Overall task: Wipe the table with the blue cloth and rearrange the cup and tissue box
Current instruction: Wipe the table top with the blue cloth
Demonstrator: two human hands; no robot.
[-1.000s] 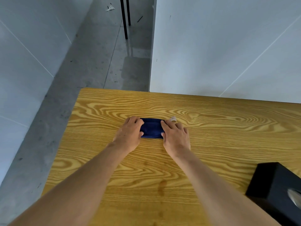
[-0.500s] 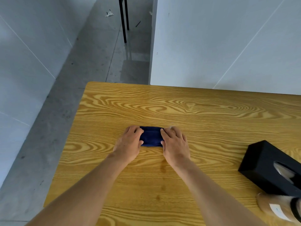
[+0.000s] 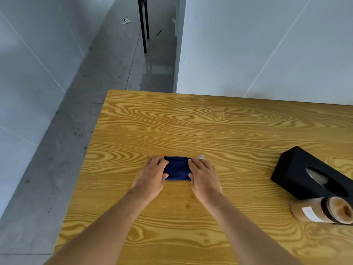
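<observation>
A folded dark blue cloth [image 3: 177,167] lies flat on the wooden table [image 3: 219,127], left of centre. My left hand [image 3: 152,175] presses on its left end and my right hand [image 3: 202,174] on its right end, with fingers curled over the edges. A white tag pokes out by the right hand's fingertips. A black tissue box [image 3: 309,175] sits at the right side. In front of it a tan cup [image 3: 322,210] lies on its side with its mouth facing right.
The table's left edge drops to a grey concrete floor [image 3: 63,159]. White wall panels [image 3: 267,44] stand behind the table and at the left. Black metal legs [image 3: 143,23] stand on the floor at the far end.
The view has tilted up and shifted right, so the tissue box and cup have come into sight. Both hands stay pressed on the cloth's ends.
</observation>
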